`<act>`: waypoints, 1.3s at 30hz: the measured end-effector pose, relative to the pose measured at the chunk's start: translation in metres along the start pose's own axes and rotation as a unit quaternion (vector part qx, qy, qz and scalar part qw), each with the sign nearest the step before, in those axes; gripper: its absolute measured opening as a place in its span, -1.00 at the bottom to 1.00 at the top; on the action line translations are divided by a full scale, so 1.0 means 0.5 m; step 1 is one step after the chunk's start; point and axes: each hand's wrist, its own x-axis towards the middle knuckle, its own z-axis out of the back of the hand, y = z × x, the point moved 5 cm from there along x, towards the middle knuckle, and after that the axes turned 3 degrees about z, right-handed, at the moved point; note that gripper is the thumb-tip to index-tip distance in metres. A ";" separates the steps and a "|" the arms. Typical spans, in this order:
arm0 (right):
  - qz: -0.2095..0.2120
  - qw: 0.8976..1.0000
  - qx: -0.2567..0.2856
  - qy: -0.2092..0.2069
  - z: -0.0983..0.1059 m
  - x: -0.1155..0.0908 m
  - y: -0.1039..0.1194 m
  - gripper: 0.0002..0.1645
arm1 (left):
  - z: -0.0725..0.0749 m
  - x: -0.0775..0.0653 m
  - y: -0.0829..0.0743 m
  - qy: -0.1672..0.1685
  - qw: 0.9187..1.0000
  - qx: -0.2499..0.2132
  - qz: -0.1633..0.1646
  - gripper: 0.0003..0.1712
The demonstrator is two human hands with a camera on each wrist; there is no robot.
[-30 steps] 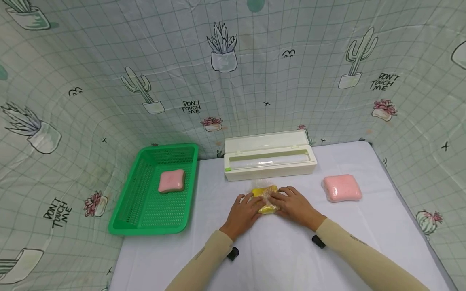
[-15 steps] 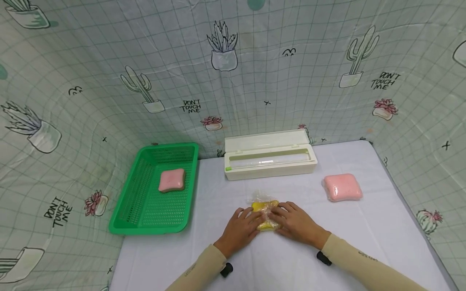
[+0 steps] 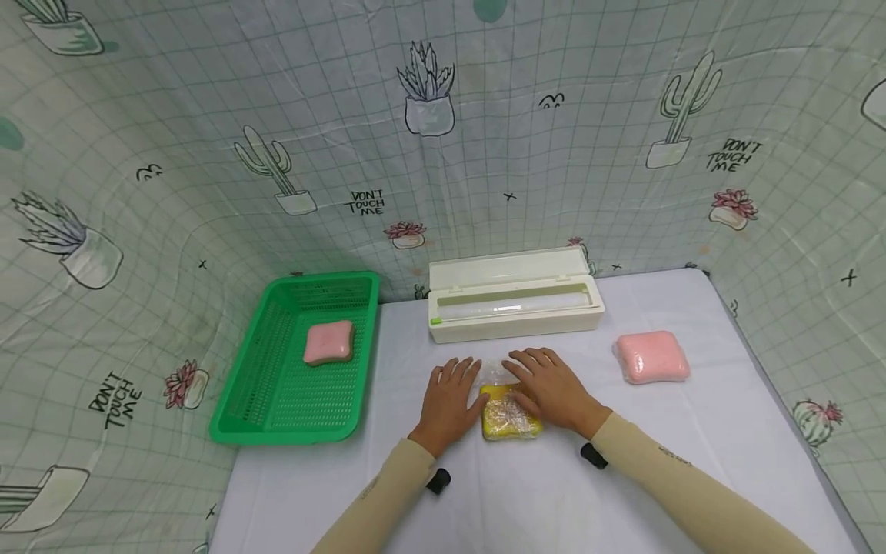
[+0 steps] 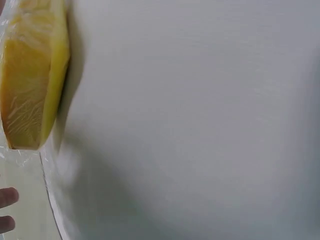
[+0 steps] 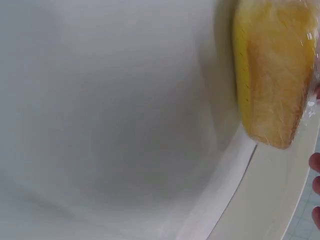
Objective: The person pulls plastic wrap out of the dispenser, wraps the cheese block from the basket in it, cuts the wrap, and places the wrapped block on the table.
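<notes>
A yellow block (image 3: 511,425) wrapped in clear cling film lies on the white table, between my hands. A loose flap of cling film (image 3: 493,372) sticks out from its far edge. My left hand (image 3: 445,404) is at the block's left side, fingers extended forward and thumb at the block's edge. My right hand (image 3: 556,391) reaches over the right side, its thumb over the block's top and its fingers near the flap. Both wrist views show the wrapped yellow block (image 4: 27,85) from the side, with only some fingertips (image 5: 316,162) visible.
An open cling film dispenser (image 3: 515,327) with a roll inside stands at the back. A green basket (image 3: 367,377) on the left holds a pink block (image 3: 328,343). Another pink block (image 3: 652,357), shiny as if wrapped, lies on the right.
The yellow block slid toward the person between the first two frames. Since then both hands have moved forward and spread from its top, uncovering more of it.
</notes>
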 end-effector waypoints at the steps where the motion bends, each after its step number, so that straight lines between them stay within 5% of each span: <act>1: -0.004 1.000 0.003 0.002 -0.004 0.006 -0.004 -0.35 | -0.004 0.006 0.003 0.005 1.000 -0.006 0.007 -0.28; 6: -0.012 1.000 0.017 0.012 -0.024 0.029 -0.015 -0.41 | -0.011 0.032 0.004 0.023 0.998 -0.051 0.018 -0.30; 13: -0.025 0.998 0.042 0.029 -0.041 0.045 -0.020 -0.58 | -0.008 0.045 -0.003 0.021 0.999 -0.040 -0.005 -0.32; 19: -0.041 0.995 0.087 -0.020 -0.035 0.047 -0.026 -0.85 | -0.010 0.048 -0.011 0.041 0.998 -0.034 -0.014 -0.30; 25: -0.041 0.989 0.115 -0.084 -0.009 0.031 -0.032 -0.87 | -0.008 0.047 -0.016 0.042 0.998 -0.045 -0.012 -0.37; 30: 0.016 0.986 0.128 -0.105 0.007 0.010 -0.026 -0.79 | 0.000 0.043 -0.022 0.006 0.998 -0.059 -0.037 -0.60; 39: 0.132 0.984 0.082 -0.089 0.010 -0.028 -0.002 -0.72 | 0.019 0.024 -0.029 -0.059 0.987 -0.054 -0.143 -0.87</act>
